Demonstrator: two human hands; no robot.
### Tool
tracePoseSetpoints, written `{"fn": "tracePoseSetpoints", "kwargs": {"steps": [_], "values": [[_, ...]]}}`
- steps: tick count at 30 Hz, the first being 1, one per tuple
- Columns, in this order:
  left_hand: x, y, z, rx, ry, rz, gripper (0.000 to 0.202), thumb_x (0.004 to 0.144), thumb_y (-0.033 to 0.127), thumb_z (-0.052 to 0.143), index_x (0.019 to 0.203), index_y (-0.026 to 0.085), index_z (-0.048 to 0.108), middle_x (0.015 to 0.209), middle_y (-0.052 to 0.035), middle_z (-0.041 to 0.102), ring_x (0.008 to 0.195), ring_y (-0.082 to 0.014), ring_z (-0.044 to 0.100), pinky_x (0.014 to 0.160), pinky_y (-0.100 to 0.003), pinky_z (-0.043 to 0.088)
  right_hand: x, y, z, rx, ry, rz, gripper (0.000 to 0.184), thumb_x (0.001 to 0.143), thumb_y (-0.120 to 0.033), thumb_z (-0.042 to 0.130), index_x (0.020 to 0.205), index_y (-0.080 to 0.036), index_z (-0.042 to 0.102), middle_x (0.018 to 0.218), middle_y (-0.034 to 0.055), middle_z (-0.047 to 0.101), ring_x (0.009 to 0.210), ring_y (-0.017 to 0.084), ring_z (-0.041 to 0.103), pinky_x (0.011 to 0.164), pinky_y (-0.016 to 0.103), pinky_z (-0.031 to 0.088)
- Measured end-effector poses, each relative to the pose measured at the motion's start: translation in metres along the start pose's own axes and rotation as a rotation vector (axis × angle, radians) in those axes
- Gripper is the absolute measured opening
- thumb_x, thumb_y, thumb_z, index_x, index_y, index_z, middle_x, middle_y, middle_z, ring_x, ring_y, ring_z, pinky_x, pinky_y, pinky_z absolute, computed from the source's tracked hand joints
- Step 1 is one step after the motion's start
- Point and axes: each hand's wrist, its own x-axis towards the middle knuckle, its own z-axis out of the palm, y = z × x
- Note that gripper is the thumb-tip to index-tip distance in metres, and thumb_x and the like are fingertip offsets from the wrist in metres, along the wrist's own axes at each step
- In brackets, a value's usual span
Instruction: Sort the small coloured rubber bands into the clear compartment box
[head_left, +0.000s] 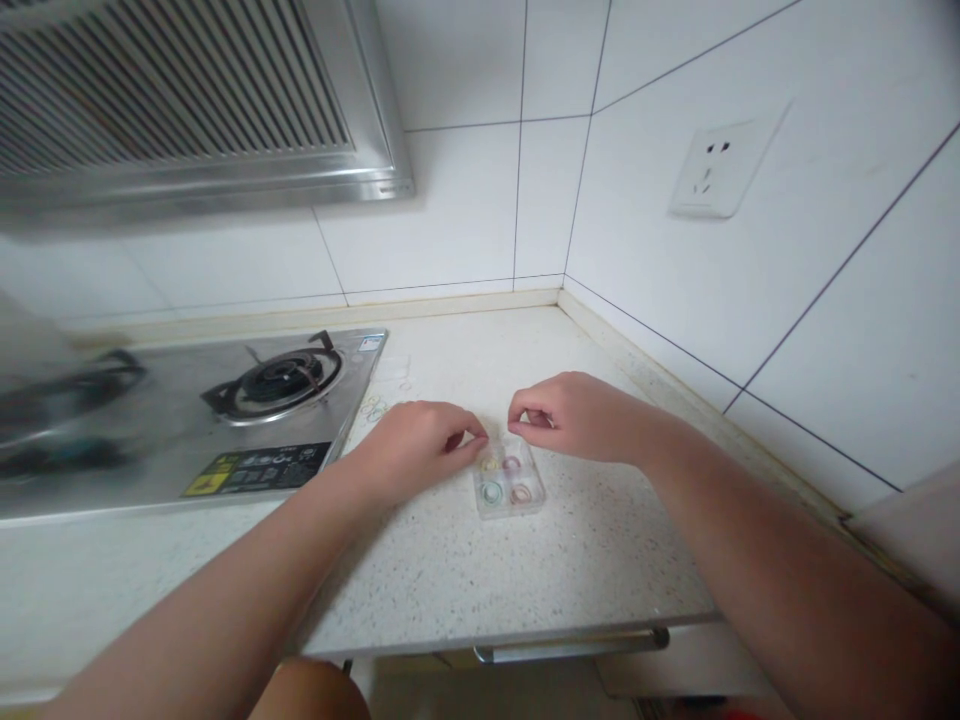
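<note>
A small clear plastic box (510, 508) with compartments lies on the speckled countertop. Thin coloured rings, like small elastic bands, sit in it: a green ring (491, 492), an orange-brown ring (520, 493), a purplish ring (511, 464) and some yellow ones (490, 464). My left hand (427, 445) is at the box's far left corner, thumb and forefinger pinched together. Just beyond the far right corner, my right hand (574, 415) also pinches thumb against fingers. Anything between either set of fingertips is too small or blurred to make out.
Several loose coloured rings (373, 407) lie left of my left hand, near a clear flat plastic piece (391, 368). A gas stove (165, 400) with a black burner (281, 377) borders the counter at left, under a range hood (360, 185). A tiled wall (645, 270) rises at right.
</note>
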Motion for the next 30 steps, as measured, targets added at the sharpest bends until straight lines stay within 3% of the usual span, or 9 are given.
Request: {"fn": "tracePoseSetpoints", "kwargs": {"steps": [5,8,12,17,23,30], "values": [[0.004,-0.028,-0.016,0.052,0.155,-0.112,0.031,0.095,0.039,0.050,0.099,0.020,0.074,0.072,-0.0023,0.067,0.063,-0.0142,0.055,0.059,-0.025,0.033,0.000,0.004,0.000,0.025,-0.009,0.038,0.020,0.091,-0.031,0.057,0.086,-0.019,0.072,0.063,-0.0013,0.062,0.056,0.010,0.047,0.058,0.026,0.026],[0.004,-0.048,-0.026,0.173,0.156,-0.194,0.031,0.095,0.040,0.049,0.103,0.022,0.073,0.078,-0.0039,0.071,0.066,-0.0161,0.058,0.059,-0.026,0.033,0.000,0.008,0.001,0.032,-0.012,0.053,0.021,0.091,-0.032,0.056,0.087,-0.019,0.072,0.065,-0.0010,0.063,0.057,0.010,0.050,0.059,0.026,0.028],[0.002,-0.068,-0.036,0.253,0.108,-0.279,0.031,0.094,0.040,0.048,0.101,0.023,0.074,0.081,-0.0053,0.073,0.071,-0.0188,0.062,0.061,-0.027,0.035,0.000,0.013,0.002,0.038,-0.003,0.064,0.020,0.091,-0.031,0.057,0.088,-0.019,0.072,0.067,-0.0006,0.064,0.059,0.011,0.051,0.060,0.026,0.029],[-0.004,-0.089,-0.041,0.359,-0.037,-0.387,0.028,0.089,0.031,0.051,0.102,0.024,0.075,0.093,-0.0073,0.074,0.076,-0.0209,0.064,0.063,-0.028,0.038,0.000,0.018,0.004,0.066,-0.008,0.091,0.022,0.091,-0.032,0.056,0.087,-0.018,0.072,0.066,-0.0002,0.063,0.057,0.011,0.049,0.058,0.026,0.029],[-0.009,-0.116,-0.044,0.383,-0.115,-0.482,0.025,0.084,0.035,0.057,0.097,0.025,0.076,0.096,-0.0072,0.074,0.085,-0.0237,0.067,0.068,-0.029,0.043,0.001,0.029,0.008,0.049,-0.033,0.140,0.022,0.090,-0.034,0.056,0.087,-0.020,0.072,0.064,-0.0007,0.063,0.057,0.011,0.050,0.058,0.026,0.029],[-0.014,-0.123,-0.047,0.348,-0.169,-0.510,0.023,0.078,0.032,0.063,0.095,0.025,0.077,0.096,-0.0063,0.074,0.083,-0.0235,0.068,0.068,-0.029,0.044,0.001,0.032,0.011,0.051,-0.035,0.153,0.023,0.091,-0.036,0.055,0.086,-0.020,0.071,0.065,-0.0012,0.063,0.057,0.011,0.050,0.057,0.026,0.030]]}}
